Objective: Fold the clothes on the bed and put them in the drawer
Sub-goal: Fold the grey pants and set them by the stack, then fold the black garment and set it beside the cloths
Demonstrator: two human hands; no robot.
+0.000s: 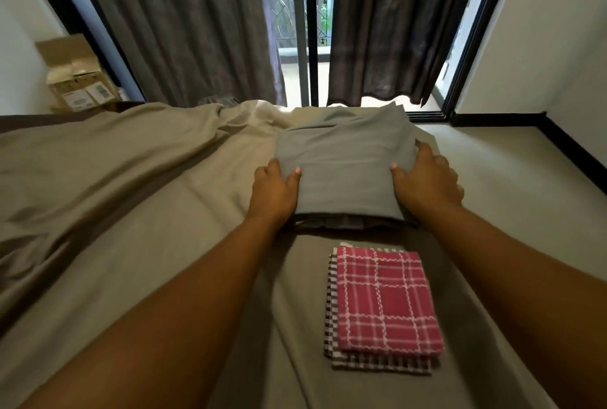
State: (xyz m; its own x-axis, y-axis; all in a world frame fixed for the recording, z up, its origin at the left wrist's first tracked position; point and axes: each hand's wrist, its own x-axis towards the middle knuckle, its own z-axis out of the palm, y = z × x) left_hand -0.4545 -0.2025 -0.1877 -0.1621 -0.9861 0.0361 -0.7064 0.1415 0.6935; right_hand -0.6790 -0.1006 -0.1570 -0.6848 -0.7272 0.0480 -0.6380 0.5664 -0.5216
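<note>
Sensibly, your left hand (274,190) and right hand (427,178) clasped the sides of the soft, likely floppy grey stack (341,165) between them.

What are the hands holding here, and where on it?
Both grip the folded grey cloth: left hand at its left edge, right hand at its right edge, thumbs on top.

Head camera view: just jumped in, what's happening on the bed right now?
A person grips a folded grey fabric bundle from both sides, left hand at its left edge and right hand at its right, thumbs on top. Nearer the camera, a folded red plaid cloth lies on a dark checked cloth on the beige bedsheet. No drawer is in view.
</note>
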